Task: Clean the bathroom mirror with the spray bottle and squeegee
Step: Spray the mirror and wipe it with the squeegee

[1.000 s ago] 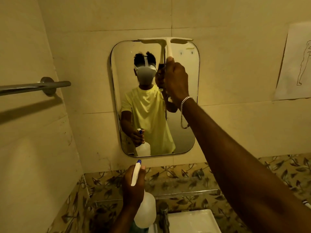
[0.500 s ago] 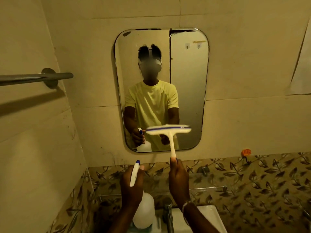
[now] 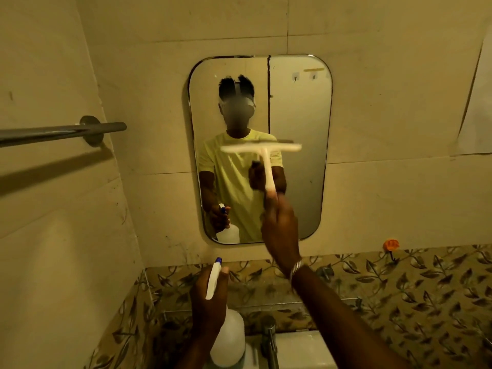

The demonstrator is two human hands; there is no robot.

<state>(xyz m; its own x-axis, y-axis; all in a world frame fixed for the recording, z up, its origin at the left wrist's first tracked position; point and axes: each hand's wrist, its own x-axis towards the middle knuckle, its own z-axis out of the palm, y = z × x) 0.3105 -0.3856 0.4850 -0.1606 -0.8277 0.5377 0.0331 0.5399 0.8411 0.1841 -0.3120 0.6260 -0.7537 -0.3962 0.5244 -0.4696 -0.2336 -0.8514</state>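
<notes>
A rounded rectangular mirror [image 3: 298, 107] hangs on the beige tiled wall straight ahead. My right hand [image 3: 281, 230] grips the handle of a white squeegee [image 3: 262, 149]. Its blade lies level across the middle of the glass, and the hand is blurred with motion. My left hand [image 3: 210, 299] holds a white spray bottle [image 3: 229, 339] low in front of the mirror's bottom edge, with its blue-tipped nozzle pointing up. The mirror reflects a person in a yellow shirt holding both tools.
A metal towel bar [image 3: 61, 133] juts out from the left wall at head height. Below the mirror run leaf-patterned tiles [image 3: 399, 294], a chrome tap [image 3: 269, 334] and a white basin [image 3: 298, 350]. An orange hook [image 3: 390, 245] sits right of the mirror, and a paper sheet [image 3: 476, 102] hangs at far right.
One second ago the squeegee sat at the mirror's top edge; it dropped to the bottom, and now my right hand has raised it to the middle. My left hand stayed put with the bottle.
</notes>
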